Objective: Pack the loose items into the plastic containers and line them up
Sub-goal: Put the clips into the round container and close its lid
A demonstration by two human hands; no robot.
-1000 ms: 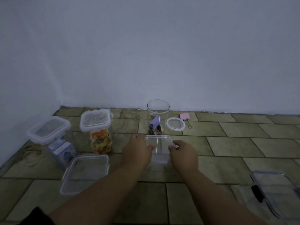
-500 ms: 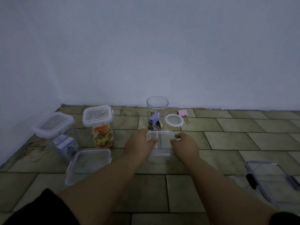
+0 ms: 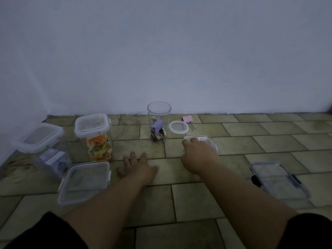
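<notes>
Fingers [image 3: 132, 156] of the left hand [image 3: 139, 167] are splayed wide and pressed flat on the tiled floor [image 3: 269, 141], holding nothing, just right of a low lidded clear container [image 3: 86, 180]. Over on the other side, the right hand [image 3: 199, 155] sits on top of the small clear container [image 3: 206, 139], its fingers [image 3: 193, 140] curled over the lid and gripping it, thumb hidden. That box is down on the floor, just in front of the round lid [image 3: 178, 127]. The round lid lies flat beside the open round jar [image 3: 159, 114], which stands upright near the wall [image 3: 161, 51] with binder clips [image 3: 157, 127] piled in its bottom, a purple one on top. One pink binder clip [image 3: 188, 119] lies loose behind the round lid, close to the wall. To the left, a tall square container [image 3: 92, 124] stands closed, stuffed with orange and yellow packets [image 3: 98, 146]. Further left, another lidded container [image 3: 40, 136] holds a blue-and-white box [image 3: 53, 159]. Far right, near the right forearm, a flat clear container [image 3: 278, 178] with dark latches lies on the floor, well apart from the rest.
</notes>
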